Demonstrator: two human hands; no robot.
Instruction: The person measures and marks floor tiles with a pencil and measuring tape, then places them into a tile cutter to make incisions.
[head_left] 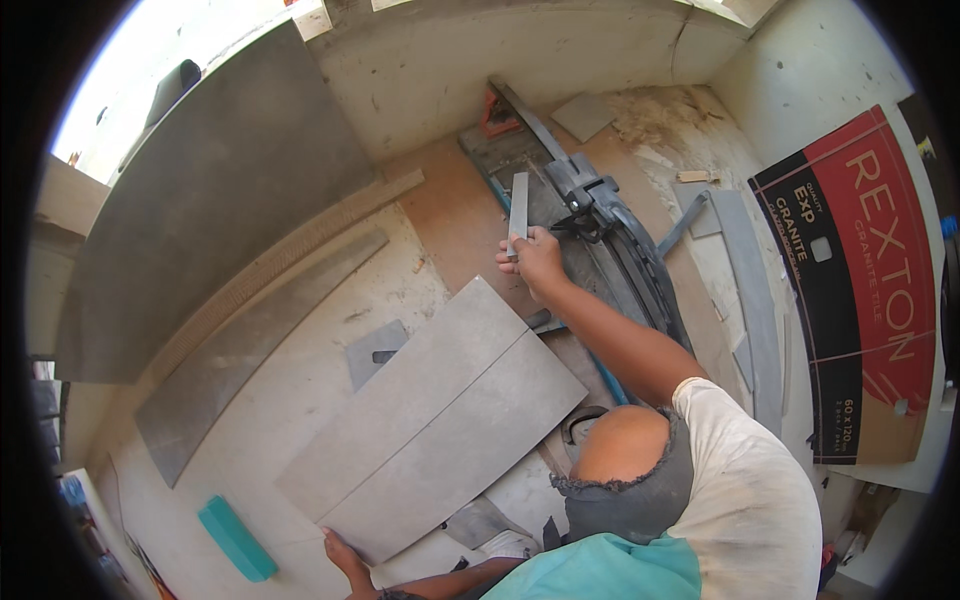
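My right hand (533,258) is closed around the lower end of a narrow grey tile strip (519,205), with the fingers pinching it. The strip stands out over the base of a manual tile cutter (600,200), left of its rail and carriage. A large grey tile (440,400) with a straight line along its length lies on the floor in front of me. At that tile's near left corner shows a bit of bare skin (350,565); whether it is my left hand or a foot I cannot tell. My bare knee (622,445) pokes through torn dark trousers.
A big dark grey slab (220,200) leans at the left, with a long tapered tile piece (250,350) beside it. A turquoise block (237,538) lies at lower left. Grey offcuts (750,290) and a red and black tile carton (860,290) are at right.
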